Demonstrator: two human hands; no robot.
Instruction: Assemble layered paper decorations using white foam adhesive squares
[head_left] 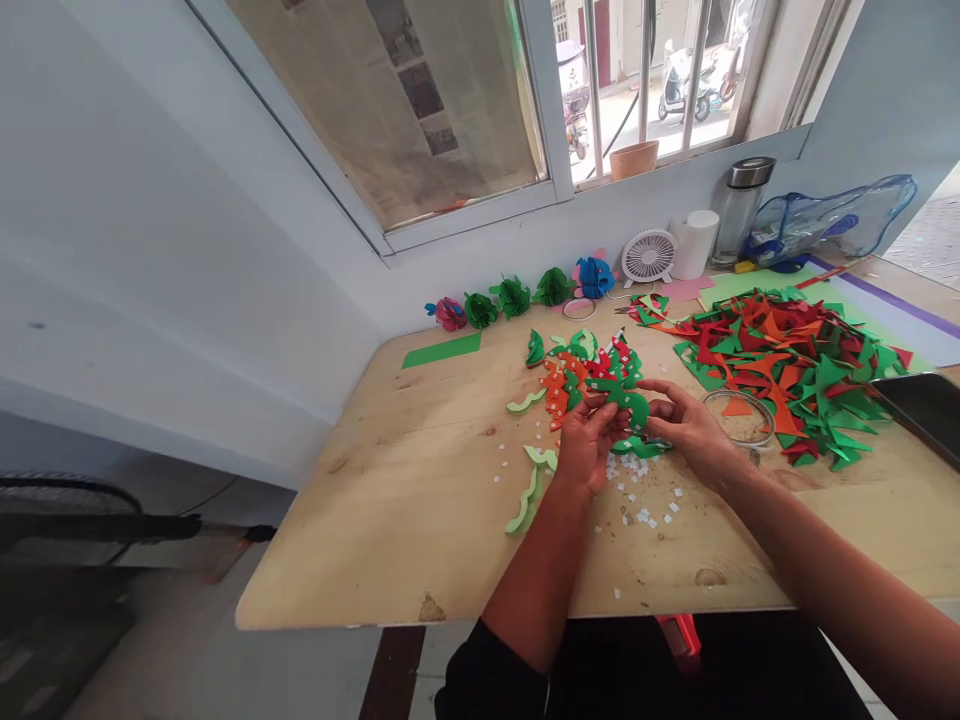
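While the left hand (pixel 589 442) and right hand (pixel 688 425), both drawn narrow, pinch a green paper piece (pixel 637 408) toward nine o'clock from the scrap heap (pixel 784 372), a light, even grip should spare its curved edge from creasing.

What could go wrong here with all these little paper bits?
The left fingers might crease the green paper piece they hold. The small fan, if switched on, could scatter the loose white squares. The right forearm might brush some squares off the table.
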